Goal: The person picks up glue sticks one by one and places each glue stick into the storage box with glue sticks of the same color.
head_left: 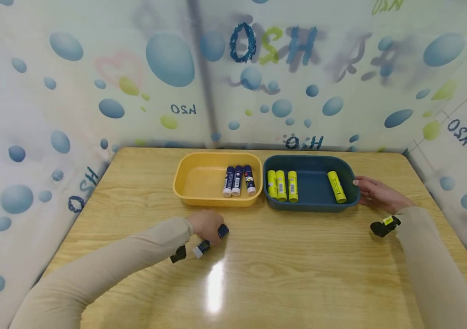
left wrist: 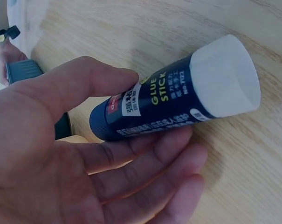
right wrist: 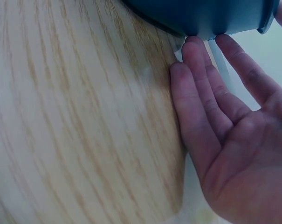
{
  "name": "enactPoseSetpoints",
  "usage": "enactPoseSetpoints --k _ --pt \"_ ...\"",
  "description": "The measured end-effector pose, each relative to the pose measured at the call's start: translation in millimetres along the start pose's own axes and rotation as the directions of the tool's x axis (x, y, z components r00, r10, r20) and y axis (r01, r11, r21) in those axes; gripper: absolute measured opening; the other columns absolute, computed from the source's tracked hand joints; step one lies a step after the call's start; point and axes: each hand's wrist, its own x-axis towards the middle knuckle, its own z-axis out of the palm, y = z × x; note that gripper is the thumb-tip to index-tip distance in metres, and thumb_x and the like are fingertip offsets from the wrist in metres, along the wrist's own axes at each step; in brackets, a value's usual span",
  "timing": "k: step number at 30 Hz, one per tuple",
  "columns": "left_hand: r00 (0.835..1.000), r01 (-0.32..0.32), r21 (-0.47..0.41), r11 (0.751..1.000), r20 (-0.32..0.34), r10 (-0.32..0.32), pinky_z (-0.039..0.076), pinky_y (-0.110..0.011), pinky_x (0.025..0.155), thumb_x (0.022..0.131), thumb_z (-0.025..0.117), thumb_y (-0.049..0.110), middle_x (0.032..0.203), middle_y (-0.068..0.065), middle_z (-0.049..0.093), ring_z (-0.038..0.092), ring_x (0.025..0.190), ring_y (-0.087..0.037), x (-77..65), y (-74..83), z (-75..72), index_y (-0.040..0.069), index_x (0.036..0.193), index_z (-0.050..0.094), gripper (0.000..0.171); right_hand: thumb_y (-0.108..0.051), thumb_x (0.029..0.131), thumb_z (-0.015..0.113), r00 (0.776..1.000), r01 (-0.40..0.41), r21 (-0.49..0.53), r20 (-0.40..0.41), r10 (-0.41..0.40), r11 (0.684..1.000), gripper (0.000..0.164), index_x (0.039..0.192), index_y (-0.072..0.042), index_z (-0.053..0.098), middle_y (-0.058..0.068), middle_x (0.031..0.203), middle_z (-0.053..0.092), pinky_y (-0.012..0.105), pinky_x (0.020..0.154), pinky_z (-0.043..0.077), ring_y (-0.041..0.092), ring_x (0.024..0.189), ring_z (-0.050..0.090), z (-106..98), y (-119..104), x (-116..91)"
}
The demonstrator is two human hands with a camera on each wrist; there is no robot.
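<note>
My left hand pinches a navy glue stick with a white end, between the thumb and the fingers. It is tilted low over the table, in front of the yellow tray. Three navy glue sticks lie side by side at the right of that tray. Out to the right, my right hand holds the right end of the dark blue tray, thumb at the rim and fingertips against the outer wall. Inside that tray are several yellow glue sticks, with one apart near the right end.
The two trays stand side by side towards the back of the wooden table. A patterned curtain hangs behind the table and at both sides. Each wrist carries a small black camera, such as the right one.
</note>
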Motion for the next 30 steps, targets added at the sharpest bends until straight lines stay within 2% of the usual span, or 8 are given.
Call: enactPoseSetpoints --k 7,16,24,30 --pt "1.000 0.009 0.006 1.000 0.017 -0.009 0.038 -0.025 0.053 0.079 0.076 0.022 0.075 -0.001 0.057 0.052 0.061 -0.012 0.8 -0.9 -2.8 0.012 0.089 0.058 0.022 -0.035 0.104 0.042 1.000 0.019 -0.007 0.012 -0.019 1.000 0.078 0.149 0.009 -0.003 -0.016 0.106 0.058 0.022 0.085 0.050 -0.003 0.097 0.057 1.3 1.1 -1.0" --pt "1.000 0.003 0.024 1.000 -0.013 -0.003 0.037 -0.026 0.053 0.077 0.076 0.022 0.074 0.000 0.057 0.052 0.060 -0.013 -0.6 -2.1 -7.4 0.013 0.086 0.058 0.022 -0.035 0.104 0.041 1.000 0.005 -0.016 -0.010 -0.005 1.000 0.076 0.150 0.008 -0.002 -0.014 0.106 0.056 0.023 0.085 0.050 -0.002 0.096 0.057 1.2 2.2 0.4" --pt "1.000 0.020 0.020 1.000 0.005 -0.020 0.040 -0.026 0.056 0.079 0.077 0.022 0.079 -0.001 0.057 0.054 0.065 -0.014 -1.4 -0.9 -12.8 0.010 0.093 0.060 0.025 -0.034 0.105 0.040 1.000 0.010 -0.014 -0.006 -0.010 1.000 0.074 0.150 0.008 -0.002 -0.015 0.105 0.057 0.023 0.085 0.050 -0.001 0.096 0.057 1.8 1.7 0.6" --pt "1.000 0.006 0.007 1.000 0.012 -0.006 0.040 -0.024 0.057 0.081 0.076 0.022 0.080 -0.001 0.057 0.053 0.067 -0.013 -4.2 -1.7 -18.6 0.010 0.093 0.059 0.024 -0.035 0.104 0.040 1.000 0.007 -0.014 -0.006 -0.007 1.000 0.076 0.150 0.008 -0.003 -0.015 0.105 0.055 0.022 0.085 0.050 -0.002 0.096 0.057 2.3 0.8 0.7"
